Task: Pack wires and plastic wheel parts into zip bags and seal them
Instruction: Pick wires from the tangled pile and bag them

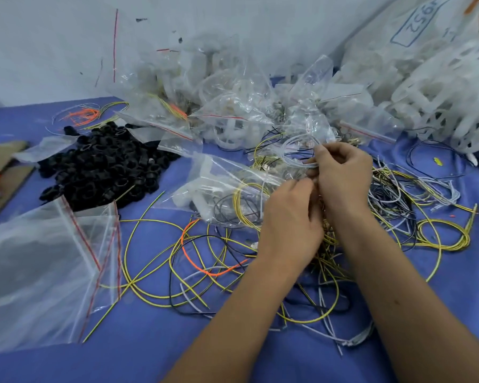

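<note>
Hands busy over the wire tangle on blue cloth

Right hand (343,175) pinches a thin white wire loop (296,150); left hand (291,219) curls onto the crinkly clear zip bag (227,189), lying centre, holding coiled yellow wire.

Looked like a small assembly workshop. Blue worktable (150,341) strewn with loose wires (155,261), black plastic rings (100,167), stacked zip bags (39,272).

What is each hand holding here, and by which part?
Right hand: pinches white wire loop at its lower edge. Left hand: fingers curled among wires; hold cannot be told.
</note>
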The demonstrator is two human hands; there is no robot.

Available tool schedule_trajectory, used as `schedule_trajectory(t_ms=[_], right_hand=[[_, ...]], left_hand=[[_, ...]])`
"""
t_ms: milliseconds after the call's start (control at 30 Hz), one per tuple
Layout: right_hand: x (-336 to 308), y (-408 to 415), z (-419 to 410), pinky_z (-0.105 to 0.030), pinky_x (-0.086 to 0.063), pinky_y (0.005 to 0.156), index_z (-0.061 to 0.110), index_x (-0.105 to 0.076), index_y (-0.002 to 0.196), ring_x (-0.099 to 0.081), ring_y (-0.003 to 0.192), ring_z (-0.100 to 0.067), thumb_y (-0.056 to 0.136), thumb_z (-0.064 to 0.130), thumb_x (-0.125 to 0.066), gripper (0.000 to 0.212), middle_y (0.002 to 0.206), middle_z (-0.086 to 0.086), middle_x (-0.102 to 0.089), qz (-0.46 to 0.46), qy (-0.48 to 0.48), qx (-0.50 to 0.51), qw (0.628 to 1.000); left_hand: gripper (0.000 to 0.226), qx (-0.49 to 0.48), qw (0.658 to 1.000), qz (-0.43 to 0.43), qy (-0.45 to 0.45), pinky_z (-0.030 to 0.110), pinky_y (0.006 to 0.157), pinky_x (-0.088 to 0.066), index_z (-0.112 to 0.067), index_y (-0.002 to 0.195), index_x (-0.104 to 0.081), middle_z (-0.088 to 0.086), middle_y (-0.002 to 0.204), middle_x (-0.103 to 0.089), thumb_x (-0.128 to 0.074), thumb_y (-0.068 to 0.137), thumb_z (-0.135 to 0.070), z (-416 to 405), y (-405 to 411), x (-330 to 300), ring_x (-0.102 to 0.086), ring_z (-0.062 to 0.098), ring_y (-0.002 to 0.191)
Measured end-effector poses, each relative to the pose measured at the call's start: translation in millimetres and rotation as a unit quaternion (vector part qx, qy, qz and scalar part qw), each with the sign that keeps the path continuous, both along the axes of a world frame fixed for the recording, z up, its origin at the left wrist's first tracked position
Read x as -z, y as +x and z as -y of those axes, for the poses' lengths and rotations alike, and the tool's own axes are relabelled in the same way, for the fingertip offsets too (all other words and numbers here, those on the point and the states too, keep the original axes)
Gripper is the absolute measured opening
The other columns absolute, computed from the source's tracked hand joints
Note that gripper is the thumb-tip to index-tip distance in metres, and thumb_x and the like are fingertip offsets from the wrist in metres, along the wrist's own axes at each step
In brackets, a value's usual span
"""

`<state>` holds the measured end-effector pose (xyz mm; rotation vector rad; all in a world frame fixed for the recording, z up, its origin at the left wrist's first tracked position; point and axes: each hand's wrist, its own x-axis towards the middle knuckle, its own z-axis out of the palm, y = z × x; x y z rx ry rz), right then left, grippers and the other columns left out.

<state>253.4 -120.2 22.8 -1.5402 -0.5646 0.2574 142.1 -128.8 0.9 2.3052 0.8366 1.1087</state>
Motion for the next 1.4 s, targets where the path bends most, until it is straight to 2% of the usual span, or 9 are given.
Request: schedule_trajectory(t_ms=[200, 433, 533, 700, 867, 1067, 1167, 1300, 1400], right_hand=[[2, 4, 3, -0.036, -0.055, 0.061, 0.021, -0.068, 0.086, -0.069, 0.055, -0.013, 0.093, 0.019, -0.066, 0.007, 0.078, -0.007, -0.073, -0.02, 0.007, 0.011, 1.0], [3, 7, 6, -0.027, -0.052, 0.057, 0.017, -0.066, 0.097, -0.068, 0.054, -0.007, 0.096, 0.016, -0.066, 0.001, 0.081, -0.006, -0.073, -0.045, 0.0, 0.001, 0.999], [3, 4, 6, -0.029, -0.052, 0.058, 0.019, -0.067, 0.09, -0.067, 0.053, -0.008, 0.095, 0.015, -0.066, 0.007, 0.074, -0.003, -0.071, -0.02, -0.011, -0.011, 1.0], [3, 1, 3, -0.039, -0.059, 0.064, 0.017, -0.072, 0.092, -0.072, 0.061, -0.017, 0.09, 0.019, -0.068, 0.005, 0.074, -0.002, -0.075, 0.043, -0.043, -0.015, 0.998], [2, -1, 5, -0.048, -0.061, 0.073, 0.022, -0.07, 0.09, -0.073, 0.066, -0.021, 0.087, 0.021, -0.067, 0.004, 0.077, -0.003, -0.075, 0.059, -0.045, -0.014, 0.997], [-4, -6, 9, -0.048, -0.06, 0.071, 0.019, -0.072, 0.09, -0.071, 0.063, -0.023, 0.088, 0.019, -0.067, 0.005, 0.072, -0.003, -0.074, 0.066, -0.019, -0.017, 0.997], [-6, -12, 10, -0.04, -0.061, 0.064, 0.019, -0.073, 0.086, -0.069, 0.059, -0.015, 0.087, 0.017, -0.068, 0.006, 0.067, -0.001, -0.073, 0.099, -0.014, -0.064, 0.993], [-4, -19, 9, -0.024, -0.052, 0.056, 0.019, -0.075, 0.079, -0.067, 0.058, -0.011, 0.085, 0.016, -0.07, 0.008, 0.064, 0.003, -0.071, 0.205, -0.056, -0.111, 0.971], [-3, -24, 7, -0.022, -0.045, 0.051, 0.017, -0.077, 0.08, -0.06, 0.051, -0.003, 0.086, 0.012, -0.071, 0.01, 0.063, 0.001, -0.072, 0.175, -0.064, -0.191, 0.964]], left_hand=[[0.007, -0.048, 0.997, 0.046, 0.029, 0.03, 0.081, -0.045, -0.015, 0.095, -0.064, 0.001, 0.099, -0.061, -0.059, 0.093, -0.012, -23, -14, -7, -0.056, 0.019, 0.091], [0.032, -0.201, 0.964, 0.006, -0.172, 0.039, 0.096, -0.05, -0.01, 0.102, -0.072, 0.009, 0.107, -0.071, -0.053, 0.082, 0.007, -74, -58, -3, -0.066, 0.026, 0.101], [0.013, -0.24, 0.958, 0.03, -0.152, 0.039, 0.092, -0.048, -0.011, 0.1, -0.07, 0.008, 0.102, -0.071, -0.059, 0.096, -0.016, -77, -59, -3, -0.065, 0.027, 0.099], [0.045, -0.19, 0.98, -0.032, -0.041, 0.036, 0.081, -0.041, -0.021, 0.09, -0.055, -0.002, 0.093, -0.059, -0.069, 0.082, -0.063, -54, -38, -6, -0.051, 0.019, 0.091], [0.019, -0.17, 0.98, -0.084, -0.065, 0.034, 0.069, -0.043, -0.022, 0.084, -0.058, -0.006, 0.081, -0.063, -0.073, 0.079, -0.033, -46, -29, 1, -0.059, 0.019, 0.08], [0.018, -0.187, 0.95, 0.07, -0.24, 0.019, 0.06, -0.041, -0.019, 0.07, -0.07, -0.01, 0.063, -0.066, -0.069, 0.088, -0.021, -55, -35, -4, -0.061, 0.004, 0.061], [0.021, -0.193, 0.923, 0.153, -0.296, 0.024, 0.059, -0.042, -0.018, 0.066, -0.067, -0.01, 0.058, -0.062, -0.067, 0.087, -0.017, -58, -38, -7, -0.053, 0.006, 0.054], [0.019, -0.196, 0.964, 0.144, -0.11, 0.032, 0.06, -0.045, -0.017, 0.068, -0.062, -0.005, 0.06, -0.062, -0.067, 0.086, -0.017, -47, -39, -15, -0.059, 0.013, 0.06], [0.017, -0.175, 0.976, 0.115, 0.054, 0.037, 0.062, -0.043, -0.012, 0.074, -0.059, -0.002, 0.07, -0.059, -0.069, 0.087, -0.016, -38, -36, -19, -0.056, 0.02, 0.066]])
